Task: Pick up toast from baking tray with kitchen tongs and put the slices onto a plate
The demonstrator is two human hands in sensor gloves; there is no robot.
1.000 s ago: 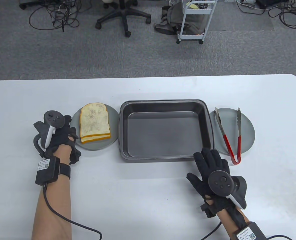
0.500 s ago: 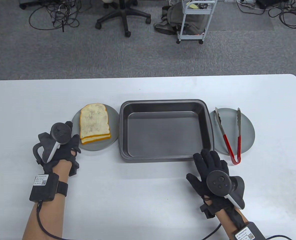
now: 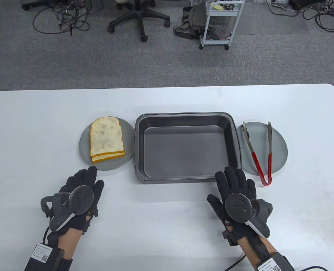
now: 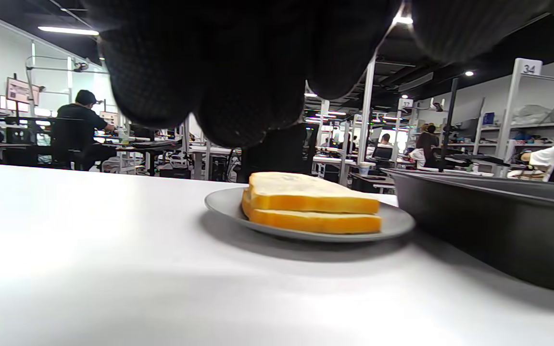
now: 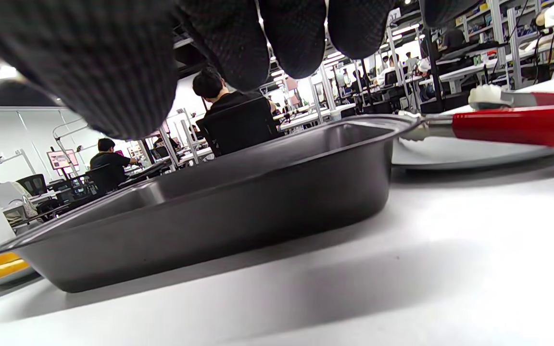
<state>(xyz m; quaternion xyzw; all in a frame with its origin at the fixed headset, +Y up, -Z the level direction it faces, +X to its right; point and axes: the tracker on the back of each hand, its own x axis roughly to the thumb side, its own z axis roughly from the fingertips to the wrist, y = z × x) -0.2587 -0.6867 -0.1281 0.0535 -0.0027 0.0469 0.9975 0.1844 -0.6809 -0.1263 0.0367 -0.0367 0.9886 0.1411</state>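
Observation:
Two stacked toast slices (image 3: pixel 107 139) (image 4: pixel 308 202) lie on a grey plate (image 3: pixel 129 155) (image 4: pixel 229 206) left of the dark baking tray (image 3: pixel 186 176) (image 5: pixel 238 216), which holds nothing. Red-handled tongs (image 3: pixel 258 153) (image 5: pixel 512 126) rest on a second grey plate (image 3: pixel 279 152) to the tray's right, jaws apart. My left hand (image 3: pixel 85 187) lies flat on the table just below the toast plate, fingers straight, holding nothing. My right hand (image 3: pixel 234 183) lies flat near the tray's front right corner, its fingertips (image 3: pixel 230 170) at the tray's rim, holding nothing.
The white table (image 3: pixel 167 225) runs to a rounded far right corner. Beyond its far edge are grey carpet, an office chair base (image 3: pixel 140 19), a small cart (image 3: pixel 220 25) and floor cables. People sit at desks in the wrist views' background.
My left hand has drawn back from the left side of the toast plate toward the front edge and turned palm down. My right hand has shifted slightly left.

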